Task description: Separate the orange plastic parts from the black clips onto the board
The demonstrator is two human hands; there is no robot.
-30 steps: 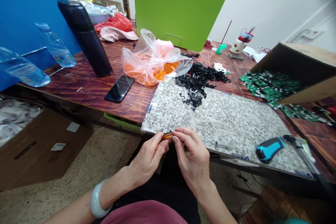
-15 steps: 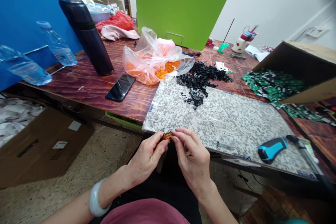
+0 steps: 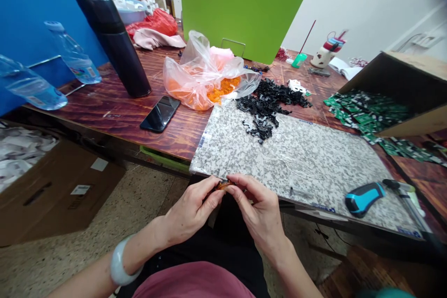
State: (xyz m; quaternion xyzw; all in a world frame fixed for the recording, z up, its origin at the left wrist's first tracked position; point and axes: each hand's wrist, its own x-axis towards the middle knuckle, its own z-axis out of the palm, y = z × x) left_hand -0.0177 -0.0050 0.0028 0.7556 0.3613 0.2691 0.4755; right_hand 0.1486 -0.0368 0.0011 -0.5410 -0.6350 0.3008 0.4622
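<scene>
Between the fingertips of both hands is a small orange plastic piece [image 3: 223,186] with a dark part along its upper side. My left hand [image 3: 195,205] pinches its left end, thumb below and forefinger above. My right hand [image 3: 256,202] grips the right end the same way, and its fingers hide part of the piece. Both hands are just off the near edge of the speckled grey board [image 3: 314,153]. Beyond them lies a heap of small black plastic parts [image 3: 267,107], and left of it a clear plastic bag [image 3: 195,72] holds orange pieces [image 3: 223,88].
A phone [image 3: 159,114], a dark flask [image 3: 115,46] and two plastic bottles [image 3: 75,58] stand or lie on the left. Green circuit boards [image 3: 370,111] spill from a cardboard box [image 3: 412,84] on the right. A blue-black tool [image 3: 364,199] rests near the board's right front.
My right thumb and forefinger have shifted along the orange piece, which is turned slightly and more covered. Both hands stay near the same spot, and the view has moved a little.
</scene>
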